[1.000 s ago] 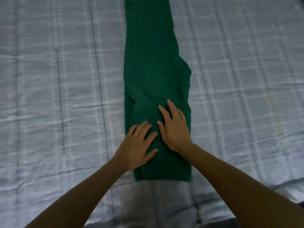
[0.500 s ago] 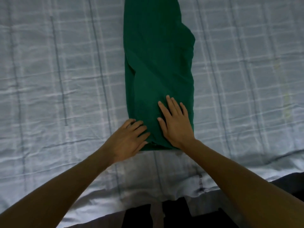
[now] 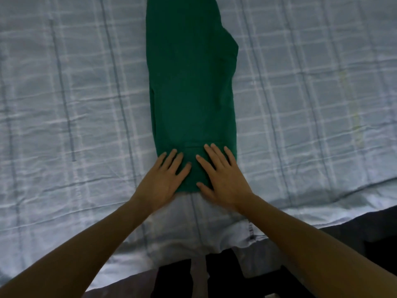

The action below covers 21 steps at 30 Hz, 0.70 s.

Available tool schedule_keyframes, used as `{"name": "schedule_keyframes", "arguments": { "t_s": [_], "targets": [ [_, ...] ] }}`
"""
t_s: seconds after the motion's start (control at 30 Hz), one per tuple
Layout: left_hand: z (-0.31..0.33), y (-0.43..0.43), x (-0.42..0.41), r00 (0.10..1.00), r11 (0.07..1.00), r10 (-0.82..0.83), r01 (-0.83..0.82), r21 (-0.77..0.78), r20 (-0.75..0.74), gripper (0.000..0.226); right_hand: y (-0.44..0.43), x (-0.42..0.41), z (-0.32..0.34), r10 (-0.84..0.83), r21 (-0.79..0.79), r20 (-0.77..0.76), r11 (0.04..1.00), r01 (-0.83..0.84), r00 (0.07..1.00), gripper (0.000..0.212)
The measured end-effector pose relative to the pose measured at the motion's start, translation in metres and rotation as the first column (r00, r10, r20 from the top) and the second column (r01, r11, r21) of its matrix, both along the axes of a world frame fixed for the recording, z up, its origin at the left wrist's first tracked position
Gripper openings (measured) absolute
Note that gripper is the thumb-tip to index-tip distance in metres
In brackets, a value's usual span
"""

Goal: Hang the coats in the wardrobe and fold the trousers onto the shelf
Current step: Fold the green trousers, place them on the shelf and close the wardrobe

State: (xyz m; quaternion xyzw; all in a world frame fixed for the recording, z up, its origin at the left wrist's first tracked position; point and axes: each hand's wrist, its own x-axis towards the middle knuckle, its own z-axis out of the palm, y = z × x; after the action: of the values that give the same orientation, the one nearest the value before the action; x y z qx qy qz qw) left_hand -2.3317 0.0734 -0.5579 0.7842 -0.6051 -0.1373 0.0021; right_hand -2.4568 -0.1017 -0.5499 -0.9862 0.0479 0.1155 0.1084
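Green trousers [image 3: 191,87] lie flat on the bed, folded lengthwise into a long strip that runs away from me and out of the top of the frame. My left hand [image 3: 164,179] presses flat on the strip's near left corner, fingers straight and spread. My right hand [image 3: 221,175] lies flat on the near right part, fingers straight. Both palms overlap the near edge of the cloth. No coat or wardrobe shows.
A pale blue checked bedsheet [image 3: 75,104] covers the bed on all sides of the trousers. The bed's near edge [image 3: 322,216] runs across the bottom, with dark floor and my dark-clad legs [image 3: 193,278] below it.
Both hands have slid toward me along the trousers to the near end, the left fingers straightening flat. My view has tipped down, showing the bed edge and floor.
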Motion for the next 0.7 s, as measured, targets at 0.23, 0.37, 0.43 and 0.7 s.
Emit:
{"name": "schedule_keyframes", "arguments": {
  "t_s": [0.23, 0.37, 0.43, 0.7],
  "targets": [
    [0.005, -0.012, -0.007, 0.982, 0.975, 0.166, -0.177, -0.135, -0.094, 0.046, 0.005, -0.018, -0.004, -0.03, -0.104, -0.09, 0.994, 0.02, 0.995, 0.085],
    [0.016, -0.011, -0.006, 0.897, 0.917, 0.265, -0.348, -0.193, -0.355, 0.04, 0.007, -0.012, -0.01, -0.058, -0.079, 0.068, 0.995, 0.063, 0.996, 0.069],
    [0.022, -0.013, -0.009, 0.859, 0.89, 0.331, -0.421, -0.173, -0.391, 0.038, 0.004, -0.012, -0.013, -0.075, -0.08, 0.129, 0.993, 0.086, 0.989, 0.062],
    [0.083, -0.012, -0.048, 0.661, 0.852, 0.52, -0.361, 0.379, -0.541, 0.02, -0.008, -0.033, 0.065, -0.021, 0.112, -0.34, 0.992, 0.063, 0.94, 0.018]
  ]
}}
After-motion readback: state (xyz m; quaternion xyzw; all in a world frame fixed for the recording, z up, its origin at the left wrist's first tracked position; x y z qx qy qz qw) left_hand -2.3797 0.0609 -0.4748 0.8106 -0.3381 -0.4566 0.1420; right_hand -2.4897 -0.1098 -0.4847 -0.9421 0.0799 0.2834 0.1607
